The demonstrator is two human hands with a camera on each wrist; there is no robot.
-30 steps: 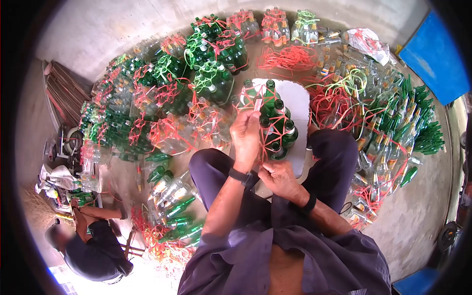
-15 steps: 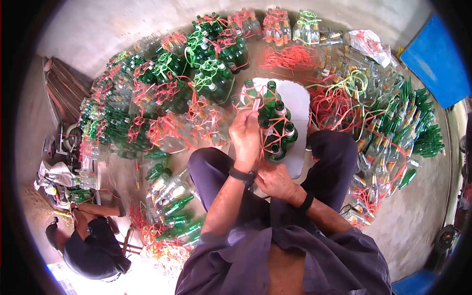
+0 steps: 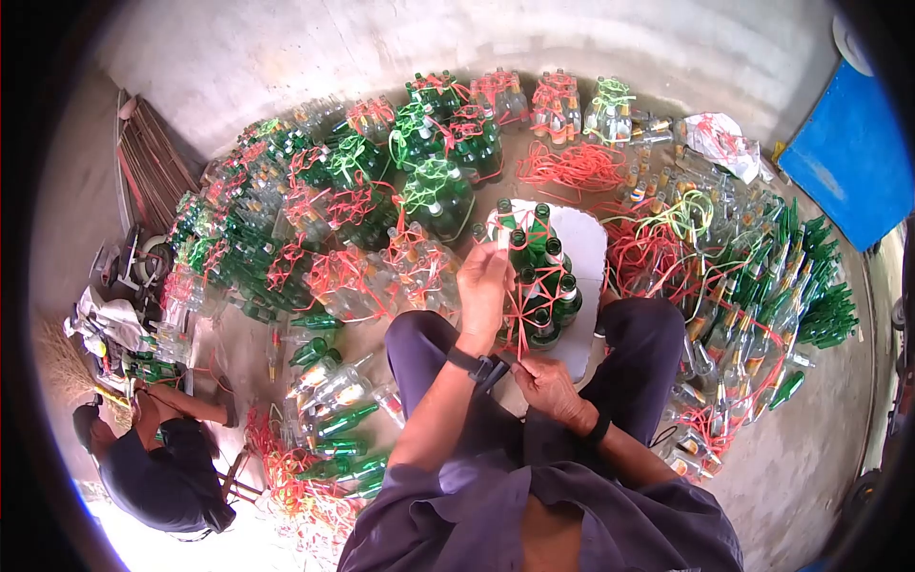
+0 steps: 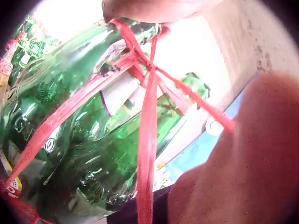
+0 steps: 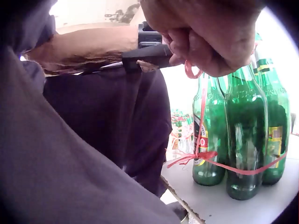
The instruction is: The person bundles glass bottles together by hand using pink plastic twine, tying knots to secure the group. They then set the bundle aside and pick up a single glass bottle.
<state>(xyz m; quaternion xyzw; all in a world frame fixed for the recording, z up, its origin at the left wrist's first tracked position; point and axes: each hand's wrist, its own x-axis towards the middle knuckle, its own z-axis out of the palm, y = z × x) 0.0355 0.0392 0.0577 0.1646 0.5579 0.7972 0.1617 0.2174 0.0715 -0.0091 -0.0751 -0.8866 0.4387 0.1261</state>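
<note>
Green bottles (image 3: 543, 286) stand upright in a cluster on a white board (image 3: 589, 253), with red ribbon (image 5: 247, 171) around their bodies and crossing between their necks. The left hand (image 3: 484, 294) is at the near-left necks, its fingertips (image 4: 149, 10) pinching the ribbon over a bottle mouth in the left wrist view. Below it, close to the bottles' near side, the right hand (image 3: 555, 389) grips a ribbon end; a small red loop (image 5: 192, 70) shows under its curled fingers in the right wrist view. A knot (image 5: 198, 155) sits low on the cluster.
Tied bottle bundles (image 3: 381, 276) fill the left and back. Loose bottles (image 3: 743, 324) and heaped ribbon (image 3: 648, 243) lie at right, more bottles (image 3: 338, 419) at front left. Another person (image 3: 157, 477) sits at lower left. A blue panel (image 3: 848, 157) leans at right.
The head view has shifted, so the scene sits lower. The right hand has moved slightly away from the left wrist, and ribbon now shows between it and the bottles. The left hand keeps its place at the necks.
</note>
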